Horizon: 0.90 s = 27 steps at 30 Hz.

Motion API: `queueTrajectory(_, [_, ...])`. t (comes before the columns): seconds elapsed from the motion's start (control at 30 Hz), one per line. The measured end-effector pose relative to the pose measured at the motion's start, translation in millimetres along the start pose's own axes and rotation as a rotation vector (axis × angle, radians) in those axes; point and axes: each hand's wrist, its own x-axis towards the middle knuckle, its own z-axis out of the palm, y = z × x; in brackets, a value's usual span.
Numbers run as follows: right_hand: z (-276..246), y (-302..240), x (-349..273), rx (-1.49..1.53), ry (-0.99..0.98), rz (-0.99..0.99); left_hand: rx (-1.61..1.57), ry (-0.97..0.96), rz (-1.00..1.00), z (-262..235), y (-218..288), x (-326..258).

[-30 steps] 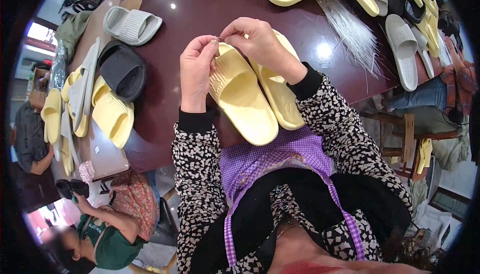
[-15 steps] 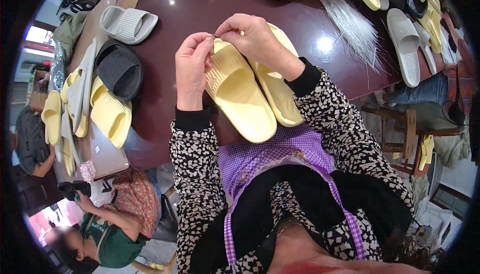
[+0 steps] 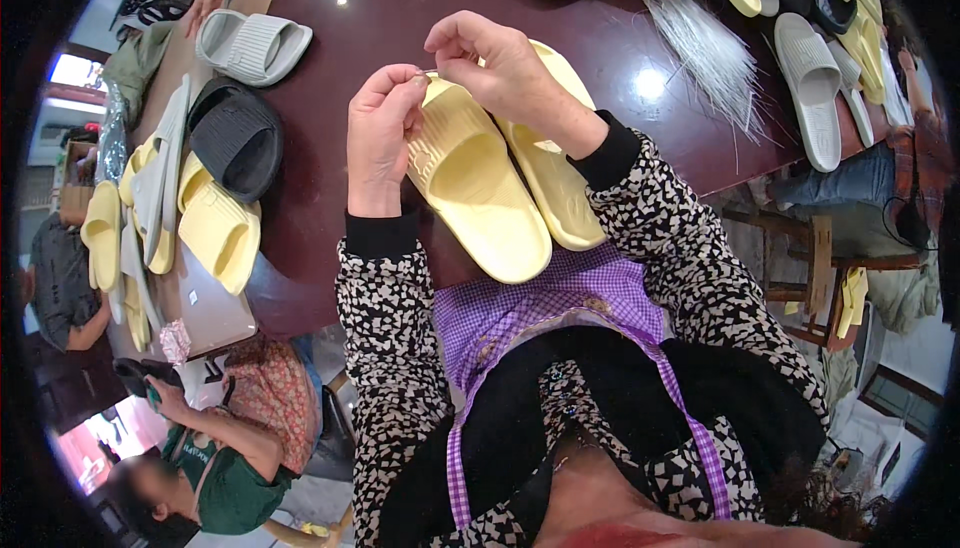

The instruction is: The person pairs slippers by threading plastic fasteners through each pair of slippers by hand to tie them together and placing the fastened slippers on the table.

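My left hand [image 3: 385, 133] is closed in a pinch at the toe end of a yellow slide sandal [image 3: 480, 188]. A short thin piece shows at its fingertips, too small to name. Close beside it, my right hand [image 3: 510, 73] is curled, thumb and forefinger near the same thin piece; what they grip is hidden. The yellow sandal lies sole down under the hands, heel toward me. A second yellow sandal [image 3: 570, 203] lies along its right side, partly covered by my right hand and wrist.
A bundle of clear thin plastic strands [image 3: 700, 48] lies at the right on the dark red table [image 3: 330, 278]. Grey [image 3: 255, 48], black [image 3: 237, 138] and yellow sandals [image 3: 222, 228] line the left; more sit at the far right. Co-workers are at the left, one holding something black.
My right forefinger has lifted and curled back a little from my left fingertips. My left hand barely moved. A co-worker's arm has come in at the upper left edge.
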Motion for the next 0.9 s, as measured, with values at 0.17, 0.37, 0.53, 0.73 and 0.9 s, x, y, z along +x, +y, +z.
queueTrajectory(0.17, [0.2, -0.5, -1.1, 0.028, 0.011, 0.019, -0.069, -0.061, -0.032, -0.6, -1.6, -1.0])
queueTrajectory(0.37, [4.2, -3.1, -3.4, 0.109, 0.009, -0.029, -0.077, -0.101, -0.018, -8.9, -4.6, 0.5])
queueTrajectory(0.53, [3.7, -3.8, -5.4, 0.145, -0.011, -0.039, -0.148, -0.149, -0.048, -12.5, -6.3, 1.5])
queueTrajectory(0.73, [5.8, 1.3, -6.6, 0.212, -0.027, -0.019, -0.161, -0.205, -0.055, -19.6, -10.0, 1.9])
queueTrajectory(0.9, [9.0, 4.4, -3.0, 0.229, -0.014, -0.020, -0.112, -0.191, -0.063, -19.0, -8.1, 1.5])
